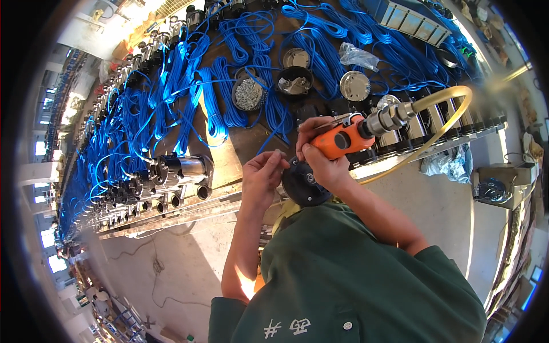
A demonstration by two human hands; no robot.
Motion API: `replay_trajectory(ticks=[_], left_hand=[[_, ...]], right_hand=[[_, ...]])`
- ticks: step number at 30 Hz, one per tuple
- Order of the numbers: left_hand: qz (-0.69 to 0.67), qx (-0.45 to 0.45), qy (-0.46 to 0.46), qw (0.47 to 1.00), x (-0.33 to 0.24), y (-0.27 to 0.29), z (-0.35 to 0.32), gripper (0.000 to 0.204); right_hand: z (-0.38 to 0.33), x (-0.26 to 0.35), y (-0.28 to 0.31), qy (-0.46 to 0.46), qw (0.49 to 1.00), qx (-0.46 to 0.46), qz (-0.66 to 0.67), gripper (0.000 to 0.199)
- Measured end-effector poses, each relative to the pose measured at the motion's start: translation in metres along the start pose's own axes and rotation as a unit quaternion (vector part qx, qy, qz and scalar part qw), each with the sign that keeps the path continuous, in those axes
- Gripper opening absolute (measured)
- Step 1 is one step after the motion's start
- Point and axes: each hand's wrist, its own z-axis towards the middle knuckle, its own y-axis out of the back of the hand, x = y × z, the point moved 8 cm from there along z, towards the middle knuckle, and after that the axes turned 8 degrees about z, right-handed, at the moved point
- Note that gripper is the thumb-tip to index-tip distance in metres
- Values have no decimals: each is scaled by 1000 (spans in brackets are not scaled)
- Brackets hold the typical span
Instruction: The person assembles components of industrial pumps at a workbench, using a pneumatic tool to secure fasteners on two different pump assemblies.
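Note:
An orange pneumatic screwdriver (338,140) is gripped in my right hand (325,163), its metal coupling and yellow air hose (460,94) running off to the right. Under it, close against my body, stands a round black pump part (307,182) with screws in its top face. My left hand (265,170) is at the left edge of that part, thumb and fingertips pinched together. Whatever lies between those fingertips is too small to make out. The tool's tip is hidden behind my right hand.
Bundles of blue cable (214,103) cover the bench, with rows of metal pump bodies (180,166) along its near edge. A bowl of small screws (249,93), a black bowl of metal pieces (294,82) and perforated metal discs (354,86) sit beyond my hands. A grey crate (414,24) stands far right.

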Motion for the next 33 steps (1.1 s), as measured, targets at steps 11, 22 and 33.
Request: replay_trajectory(ticks=[11, 22, 33], left_hand=[[7, -21, -6, 1000, -21, -19, -21, 18], [-16, 21, -33, 999, -16, -36, -22, 17], [-127, 84, 42, 988, -20, -88, -40, 14]], right_hand=[[-2, 8, 0, -22, 997, -58, 42, 30], [3, 52, 15, 65, 971, -113, 200, 34], [-12, 95, 45, 139, 945, -122, 270, 34]])
